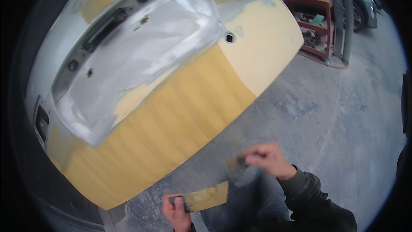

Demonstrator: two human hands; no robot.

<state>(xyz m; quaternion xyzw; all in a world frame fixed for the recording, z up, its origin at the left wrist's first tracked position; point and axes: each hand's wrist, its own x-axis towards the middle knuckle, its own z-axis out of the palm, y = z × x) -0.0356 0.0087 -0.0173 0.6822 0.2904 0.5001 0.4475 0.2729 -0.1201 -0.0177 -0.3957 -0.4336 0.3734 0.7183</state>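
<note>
Yellow paste covers the flat spreader (206, 197) that our left hand (176, 212) holds. The fingers are wrapped tight around its dark handle, and the wide blade points to the right, near the bottom of the view. The blade lies flat and face up, we think so the paste does not slide off.

Our right hand (268, 160) is a bit farther and to the right. Its fingertips pinch a second, smaller spreader (235, 164). It looks blurry, so we cannot see its shape well. The two tools are close but not touching. We count two spreaders, one in each hand.

Farther away, on the left, a big car panel (171, 116) fills most of the view. It is coated in the same yellow stuff, with a bare silver dip in the middle. It has a few small holes, and we can count about five.

The gray floor (326, 116) is dusty. Far to the right stands one red cart (315, 28) full of things, and behind it is one gray car (365, 0).
</note>
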